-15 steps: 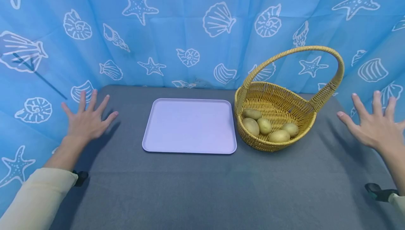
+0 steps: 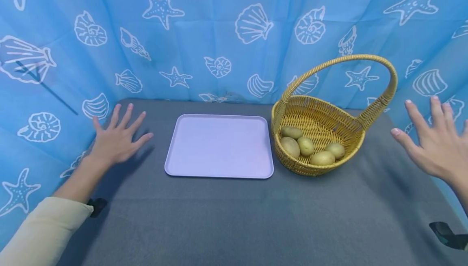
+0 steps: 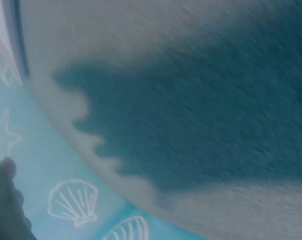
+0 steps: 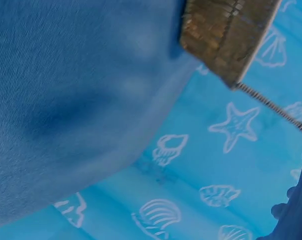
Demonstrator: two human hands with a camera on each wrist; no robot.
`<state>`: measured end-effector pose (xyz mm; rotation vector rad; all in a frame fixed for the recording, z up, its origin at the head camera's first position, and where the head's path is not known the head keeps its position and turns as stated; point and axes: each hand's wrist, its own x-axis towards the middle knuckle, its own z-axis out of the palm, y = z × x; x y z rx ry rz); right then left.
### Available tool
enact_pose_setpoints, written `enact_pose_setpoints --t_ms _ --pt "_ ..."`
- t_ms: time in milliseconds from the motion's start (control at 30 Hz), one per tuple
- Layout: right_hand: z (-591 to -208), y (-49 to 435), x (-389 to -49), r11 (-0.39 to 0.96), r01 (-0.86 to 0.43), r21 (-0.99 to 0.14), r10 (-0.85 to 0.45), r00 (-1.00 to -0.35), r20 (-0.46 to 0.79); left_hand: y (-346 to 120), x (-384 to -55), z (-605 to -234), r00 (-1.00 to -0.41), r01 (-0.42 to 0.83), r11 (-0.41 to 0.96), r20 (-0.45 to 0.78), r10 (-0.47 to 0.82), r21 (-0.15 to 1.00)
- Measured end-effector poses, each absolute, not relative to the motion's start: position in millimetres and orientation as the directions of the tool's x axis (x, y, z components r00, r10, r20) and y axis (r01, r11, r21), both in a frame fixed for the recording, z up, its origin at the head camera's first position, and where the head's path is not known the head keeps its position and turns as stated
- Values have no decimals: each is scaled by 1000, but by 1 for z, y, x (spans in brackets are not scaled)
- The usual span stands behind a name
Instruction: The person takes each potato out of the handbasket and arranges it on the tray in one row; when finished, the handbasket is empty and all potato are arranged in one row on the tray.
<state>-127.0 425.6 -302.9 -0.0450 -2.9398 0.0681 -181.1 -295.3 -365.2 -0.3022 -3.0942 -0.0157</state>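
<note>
My left hand (image 2: 116,141), fingers spread and holding nothing, is over the table's left side, left of a pale lilac tray (image 2: 219,146). My right hand (image 2: 436,146) is likewise spread and bare at the right edge of the head view, to the right of a wicker basket (image 2: 321,170). Several potatoes (image 2: 305,146) lie in the basket's front and left part; its tall handle (image 2: 365,57) arches above. In the left wrist view part of the hand (image 3: 8,200) shows at the lower left, with its shadow on the cloth. Fingers (image 4: 291,210) appear at the right wrist view's lower right.
A dark grey cloth (image 2: 219,221) covers the table. Behind and at both sides hangs a blue curtain (image 2: 204,26) printed with white shells and starfish. Dark straps (image 2: 98,207) sit at both wrists.
My left hand has moved right, nearer the tray. The right hand has shifted slightly and looks larger in view. Tray, basket and potatoes have stayed in place.
</note>
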Motion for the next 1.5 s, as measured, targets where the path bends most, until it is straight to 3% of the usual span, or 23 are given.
enact_pose_setpoints --t_ms 400,667,867,1033,1300,1500 --pt "-304 382 -116 973 -230 -16 -217 -940 265 -267 -179 -375 -917 369 927 -136 374 58" --pt "-306 366 -132 871 -386 -304 -362 -923 134 -258 -176 -383 -869 449 886 -177 463 112" --pt "-300 360 -154 826 -344 -447 -412 -909 -60 -258 -176 -383 -840 476 867 -213 499 150" --pt "-295 360 -183 790 -279 -546 -499 -811 -307 -260 -177 -383 -840 465 867 -219 496 180" --pt "-291 361 -222 806 -196 -558 -538 -636 -553 -258 -177 -385 -840 452 863 -218 497 224" --pt "-294 357 -234 846 -101 -524 -483 -562 -671 -256 -180 -387 -835 481 854 -194 515 200"
